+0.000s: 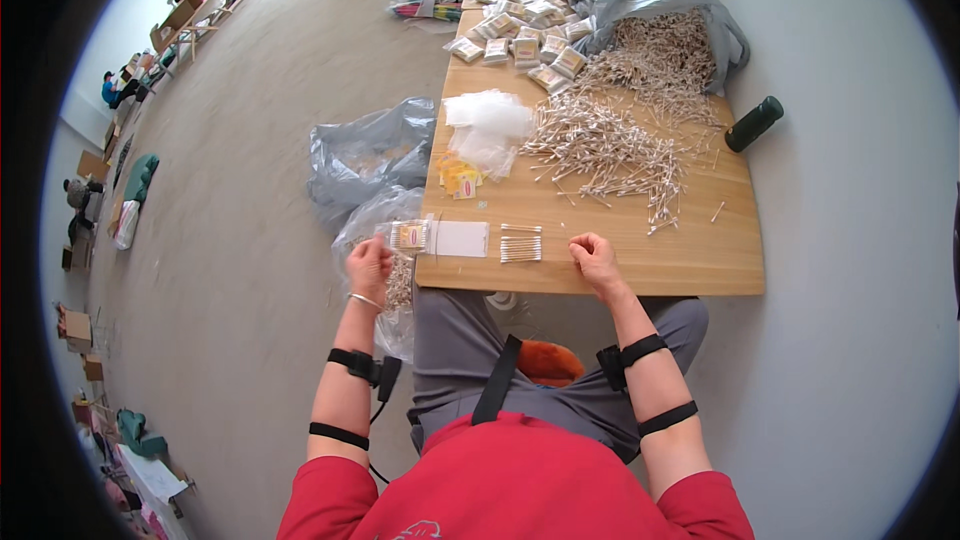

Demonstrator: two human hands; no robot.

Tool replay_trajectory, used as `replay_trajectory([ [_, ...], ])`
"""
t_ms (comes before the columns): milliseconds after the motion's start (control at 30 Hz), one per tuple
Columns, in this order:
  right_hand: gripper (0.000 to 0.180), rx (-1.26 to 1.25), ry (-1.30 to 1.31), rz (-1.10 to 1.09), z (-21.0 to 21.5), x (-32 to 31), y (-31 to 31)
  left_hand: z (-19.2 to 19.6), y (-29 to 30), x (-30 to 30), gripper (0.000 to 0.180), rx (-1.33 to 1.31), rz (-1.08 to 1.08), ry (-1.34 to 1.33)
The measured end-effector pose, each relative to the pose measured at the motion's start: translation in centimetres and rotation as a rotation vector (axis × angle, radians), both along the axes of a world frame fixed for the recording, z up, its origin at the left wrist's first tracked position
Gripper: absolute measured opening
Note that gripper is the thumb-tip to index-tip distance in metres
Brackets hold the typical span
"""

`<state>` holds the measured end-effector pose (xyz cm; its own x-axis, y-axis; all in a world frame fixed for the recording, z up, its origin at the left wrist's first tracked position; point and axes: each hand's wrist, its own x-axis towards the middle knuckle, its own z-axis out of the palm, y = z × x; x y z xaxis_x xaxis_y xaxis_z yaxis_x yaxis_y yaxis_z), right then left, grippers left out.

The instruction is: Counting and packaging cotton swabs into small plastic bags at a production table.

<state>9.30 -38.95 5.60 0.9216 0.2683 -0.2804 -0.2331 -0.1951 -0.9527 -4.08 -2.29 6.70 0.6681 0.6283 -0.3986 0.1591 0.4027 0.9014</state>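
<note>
My left hand holds a small clear packet of cotton swabs past the table's left edge, above a clear plastic bag with filled packets in it. My right hand rests on the front edge of the wooden table, fingers curled, holding nothing that I can see. Between the hands lie a white card and a small row of cotton swabs. A big loose pile of swabs spreads across the middle of the table.
Empty clear pouches and yellow labels lie at the table's left. Filled packets and a grey bag of swabs are farther back. A dark bottle lies on the floor to the right. Other people sit far left.
</note>
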Motion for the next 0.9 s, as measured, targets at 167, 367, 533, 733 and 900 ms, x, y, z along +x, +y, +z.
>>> replay_trajectory([
  [167, 0.008, -0.334, -0.341, 0.075, 0.7, 0.1, 1.7, -4.5, 4.8, -3.8, 0.034, 0.199, 0.343, 0.342],
  [367, 0.008, -0.712, -0.738, 0.282, 1.5, 0.5, 5.2, -4.6, -1.0, -0.7, 0.034, 0.743, 0.202, 0.153],
  [533, 0.010, -0.761, -0.803, 0.260, 0.7, 0.6, 7.2, -0.7, -10.3, 3.8, 0.039, 0.855, -0.289, -0.051],
  [733, 0.017, -0.702, -0.811, 0.185, -0.1, 0.1, 6.7, -0.6, -15.0, 6.5, 0.059, 1.384, -0.712, -0.118],
  [900, 0.021, -0.771, -0.696, -0.068, -0.4, 2.5, 5.4, -1.8, -15.2, 6.9, 0.058, 1.375, -0.747, -0.152],
])
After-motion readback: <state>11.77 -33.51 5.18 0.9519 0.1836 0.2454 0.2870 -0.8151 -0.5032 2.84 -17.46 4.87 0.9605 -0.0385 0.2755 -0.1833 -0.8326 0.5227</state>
